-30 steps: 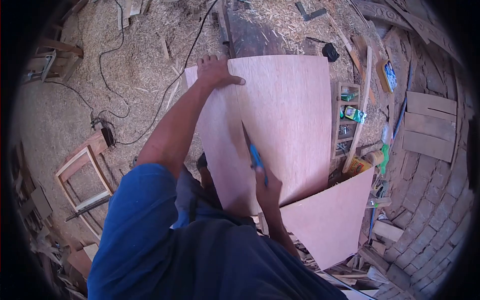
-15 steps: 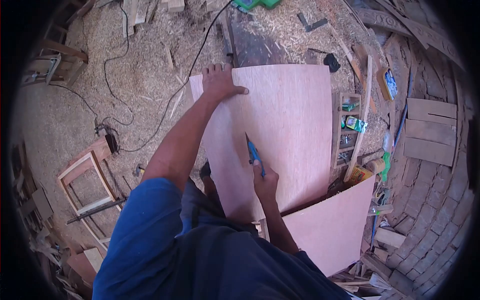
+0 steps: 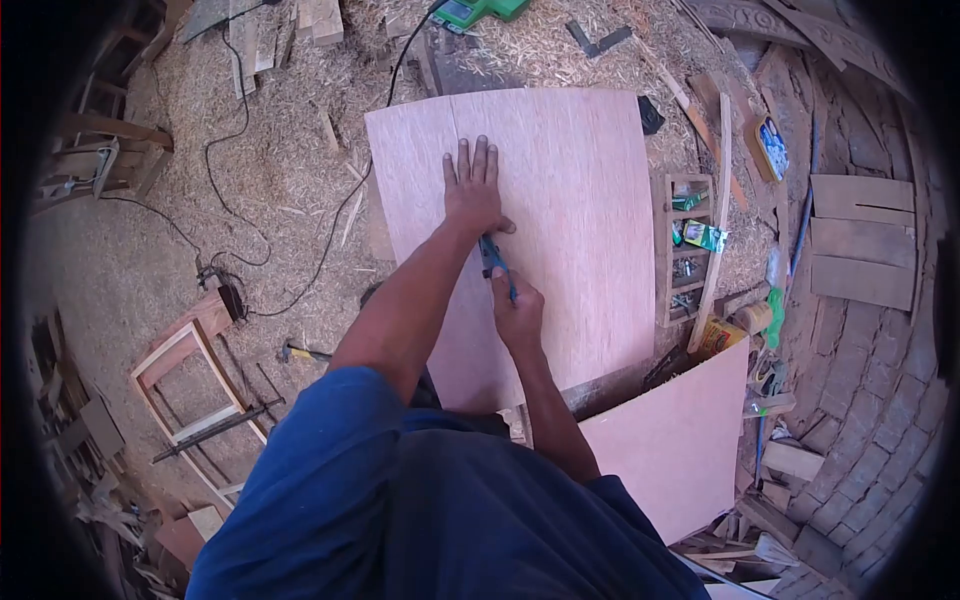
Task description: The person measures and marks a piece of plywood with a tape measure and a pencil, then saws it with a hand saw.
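A large sheet of pale pinkish plywood [image 3: 580, 200] lies flat in front of me. My left hand [image 3: 473, 190] presses flat on it, fingers stretched and spread toward the far edge. My right hand [image 3: 517, 310] is wrapped round a blue utility knife [image 3: 498, 262], just on the near side of the left palm. The knife's front end points away from me and is hidden at the left hand, so its blade does not show. A thin line runs in the sheet from the far edge toward the left fingers.
A second plywood piece [image 3: 670, 440] leans at the lower right. A wooden tray [image 3: 670, 305] of small packs stands right of the sheet. Left on the shavings lie a wooden frame [image 3: 205, 350] and a hammer [image 3: 290, 352]. A black cable [image 3: 328, 235] crosses the floor; a green tool [image 3: 480, 12] lies at the top.
My left hand has come off the sheet's far left edge and now lies flat nearer the knife. The right hand and knife have shifted slightly up in view, and the view has moved a little.
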Available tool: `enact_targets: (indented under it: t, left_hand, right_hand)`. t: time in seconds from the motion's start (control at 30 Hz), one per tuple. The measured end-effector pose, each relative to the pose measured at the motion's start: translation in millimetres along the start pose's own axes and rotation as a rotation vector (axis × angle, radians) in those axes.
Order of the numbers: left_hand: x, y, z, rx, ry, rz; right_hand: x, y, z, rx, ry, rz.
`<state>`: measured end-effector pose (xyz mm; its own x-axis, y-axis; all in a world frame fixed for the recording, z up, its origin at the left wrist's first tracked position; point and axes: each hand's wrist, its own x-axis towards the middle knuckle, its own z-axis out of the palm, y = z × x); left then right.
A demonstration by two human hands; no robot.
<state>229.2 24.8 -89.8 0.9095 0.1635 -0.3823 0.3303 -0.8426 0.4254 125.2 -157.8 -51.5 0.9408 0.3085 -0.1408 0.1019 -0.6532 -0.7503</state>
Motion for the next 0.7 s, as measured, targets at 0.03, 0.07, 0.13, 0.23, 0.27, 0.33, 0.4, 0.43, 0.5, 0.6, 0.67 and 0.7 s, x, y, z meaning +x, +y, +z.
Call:
enact_targets:
  t: [0.03, 0.07, 0.13, 0.23, 0.27, 0.33, 0.4, 0.43, 0.5, 0.6, 0.67, 0.7]
  left_hand:
    - [-1.4, -0.1, 1.2, -0.002, -0.011, -0.008]
    - [-4.6, -0.6, 3.2, 0.001, -0.021, -0.013]
    - [-5.4, -3.1, 0.4, 0.005, -0.024, -0.036]
    - [-4.2, -5.1, 1.6, 0.021, -0.037, -0.057]
    - [-2.7, -5.2, 0.0, 0.018, -0.05, -0.065]
    - [-2.3, -3.1, 0.1, 0.007, -0.081, -0.076]
    - [-2.7, -4.2, 3.7, -0.012, -0.076, -0.063]
    - [-2.4, -6.1, 1.9, -0.019, -0.064, -0.06]
    - [-3.7, -7.3, 0.7, -0.024, -0.077, -0.065]
    - [-4.6, -9.1, 1.1, -0.03, -0.065, -0.057]
    - [-3.5, -8.5, 1.7, -0.046, -0.058, -0.059]
    - [-4.4, -7.6, 1.3, -0.054, -0.06, -0.06]
  right_hand:
    - [1.4, 1.0, 0.9, 0.024, 0.0, -0.007]
    - [-2.0, 1.6, 1.4, 0.048, 0.001, -0.007]
    - [-7.2, -12.4, -3.9, 0.045, -0.043, 0.028]
    - [-3.9, -24.1, -7.8, 0.056, -0.073, 0.046]
    - [-2.2, -22.7, -8.4, 0.058, -0.076, 0.047]
    - [-0.2, -17.4, -2.7, 0.043, -0.032, 0.005]
    - [-5.6, -18.5, -4.7, 0.008, -0.042, 0.014]
    - [-7.1, -30.1, -9.5, -0.015, -0.07, 0.038]
    - [-20.0, -41.1, -20.2, -0.058, -0.085, 0.057]
    - [-80.8, -67.2, -79.6, -0.067, -0.181, 0.316]
    - [-125.6, -76.7, -116.4, -0.133, -0.2, 0.325]
    - [-132.9, -84.4, -122.6, -0.12, -0.181, 0.343]
